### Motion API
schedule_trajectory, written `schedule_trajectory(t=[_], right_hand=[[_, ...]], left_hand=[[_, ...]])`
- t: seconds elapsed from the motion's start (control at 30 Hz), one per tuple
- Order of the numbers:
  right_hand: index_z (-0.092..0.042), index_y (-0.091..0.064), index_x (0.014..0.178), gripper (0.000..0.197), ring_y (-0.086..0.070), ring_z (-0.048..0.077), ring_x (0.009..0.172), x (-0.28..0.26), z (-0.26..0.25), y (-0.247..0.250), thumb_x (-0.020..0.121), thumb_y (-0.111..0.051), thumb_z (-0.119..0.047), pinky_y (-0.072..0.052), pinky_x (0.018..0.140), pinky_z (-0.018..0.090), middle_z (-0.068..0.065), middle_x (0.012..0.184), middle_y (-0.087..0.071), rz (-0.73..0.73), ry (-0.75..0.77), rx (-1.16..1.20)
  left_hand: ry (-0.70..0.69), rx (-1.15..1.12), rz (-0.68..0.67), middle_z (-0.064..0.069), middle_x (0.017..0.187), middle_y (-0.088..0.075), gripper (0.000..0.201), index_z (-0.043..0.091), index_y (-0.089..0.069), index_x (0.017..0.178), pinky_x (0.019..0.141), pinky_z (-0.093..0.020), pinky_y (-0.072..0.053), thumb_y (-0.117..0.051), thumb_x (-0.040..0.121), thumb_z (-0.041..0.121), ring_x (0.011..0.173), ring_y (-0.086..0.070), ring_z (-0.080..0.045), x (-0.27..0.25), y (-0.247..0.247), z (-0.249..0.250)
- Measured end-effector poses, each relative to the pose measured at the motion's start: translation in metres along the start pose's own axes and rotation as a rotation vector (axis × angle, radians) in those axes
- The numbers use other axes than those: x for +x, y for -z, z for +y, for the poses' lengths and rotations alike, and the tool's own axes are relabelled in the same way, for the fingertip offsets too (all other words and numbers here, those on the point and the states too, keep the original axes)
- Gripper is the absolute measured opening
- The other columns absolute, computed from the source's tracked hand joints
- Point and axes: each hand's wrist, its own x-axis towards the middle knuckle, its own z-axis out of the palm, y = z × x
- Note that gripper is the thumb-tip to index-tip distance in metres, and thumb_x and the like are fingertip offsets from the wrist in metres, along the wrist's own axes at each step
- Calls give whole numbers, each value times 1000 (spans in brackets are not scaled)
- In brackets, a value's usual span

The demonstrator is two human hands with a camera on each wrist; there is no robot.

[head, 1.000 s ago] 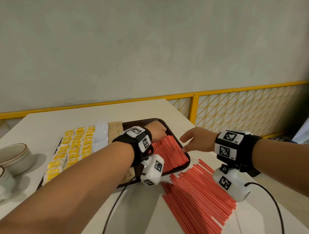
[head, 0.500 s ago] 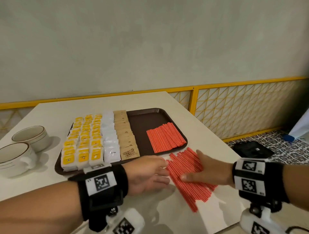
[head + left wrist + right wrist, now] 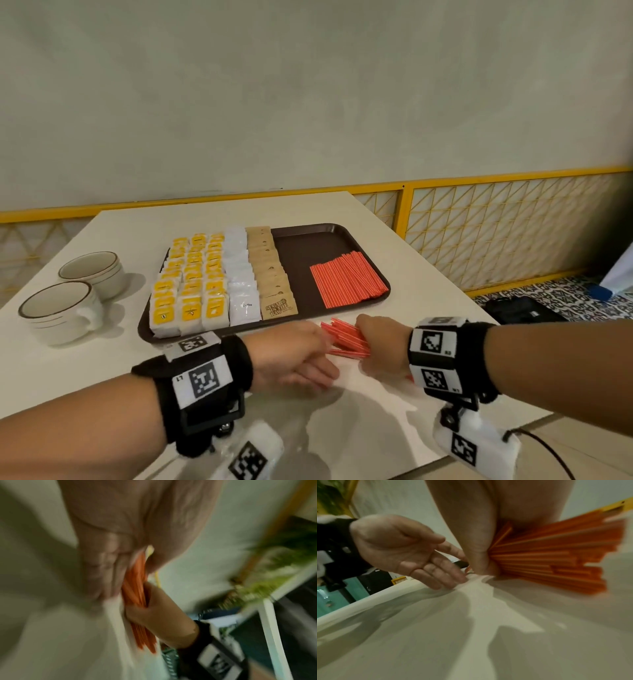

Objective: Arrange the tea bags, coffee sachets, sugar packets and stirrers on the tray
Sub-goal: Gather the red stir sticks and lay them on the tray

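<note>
Your right hand [image 3: 382, 346] curls its fingers around a bundle of red stirrers [image 3: 346, 339] on the desk [image 3: 359, 411], while your left hand [image 3: 399, 547], fingers loosely straight, touches their ends.

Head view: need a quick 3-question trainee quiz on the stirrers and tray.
1. True or false: the loose red stirrers between the hands lie on the tray.
2. The right hand: A lies flat on the bundle; B grips the bundle; C holds a cup.
3. Fill in: the two cups stand to the ___ of the tray.

Key
1. False: they lie on the table, in front of the tray.
2. B.
3. Left.
</note>
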Motion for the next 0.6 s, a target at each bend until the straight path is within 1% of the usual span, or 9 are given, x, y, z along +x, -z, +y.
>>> schedule_trajectory(t=[0.07,0.13,0.2,0.3,0.33,0.4,0.5,0.57,0.6], right_hand=[[-10,-54,105,23,-62,25,98,5,-4,4,84,-61,-14,-45,74,26,7,101,-62,-41,7,-30],[-12,-58,96,12,-63,22,89,9,-9,5,85,-61,-15,-45,72,25,4,91,-62,-64,24,-72],[-11,-60,94,9,-57,17,80,10,-13,6,87,-60,-16,-45,70,24,3,86,-60,-73,40,-102],[-7,-62,104,19,-52,16,81,12,-16,10,89,-60,-19,-41,72,24,1,86,-53,-80,97,-174],[-7,-62,106,21,-49,16,83,14,-17,11,90,-60,-19,-40,73,24,2,88,-49,-81,120,-215],[-7,-61,107,19,-46,16,84,16,-17,11,91,-57,-17,-40,76,25,3,91,-45,-78,163,-262],[-13,-57,97,9,-53,19,83,17,-15,12,92,-52,-17,-43,77,26,6,91,-56,-71,205,-213],[-15,-57,99,9,-58,19,87,16,-13,18,92,-53,-18,-44,77,25,7,100,-64,-101,242,-169],[-14,-58,104,13,-59,20,91,17,-11,23,92,-55,-18,-43,77,23,7,104,-65,-114,267,-150]], left_hand=[[-93,306,79,-12,96,-69,15,13,-58,101,75,-27,-54,-43,98,11,81,-65,-19,-6,12,6],[-160,486,176,-9,97,-71,19,12,-61,101,77,-26,-53,-42,96,11,83,-64,-16,-12,26,13],[-161,480,211,-12,100,-70,22,8,-62,102,78,-28,-54,-41,96,10,82,-65,-18,-16,37,18],[-138,346,191,-20,98,-68,22,1,-61,102,80,-35,-56,-41,97,7,77,-63,-23,-21,45,17],[-135,339,187,-19,96,-68,23,0,-62,102,80,-35,-55,-41,96,6,77,-62,-23,-22,47,14],[-123,373,160,-15,92,-67,23,1,-63,101,76,-31,-55,-40,96,5,76,-61,-20,-24,46,7],[-109,437,107,-9,90,-67,24,3,-63,104,69,-23,-53,-40,97,6,75,-61,-15,-23,45,-3],[-107,483,85,-5,92,-68,25,5,-63,107,69,-21,-51,-40,98,9,75,-62,-12,-24,48,-7],[-107,509,68,-4,93,-68,25,6,-63,108,70,-22,-51,-40,98,11,77,-62,-11,-25,49,-9]])
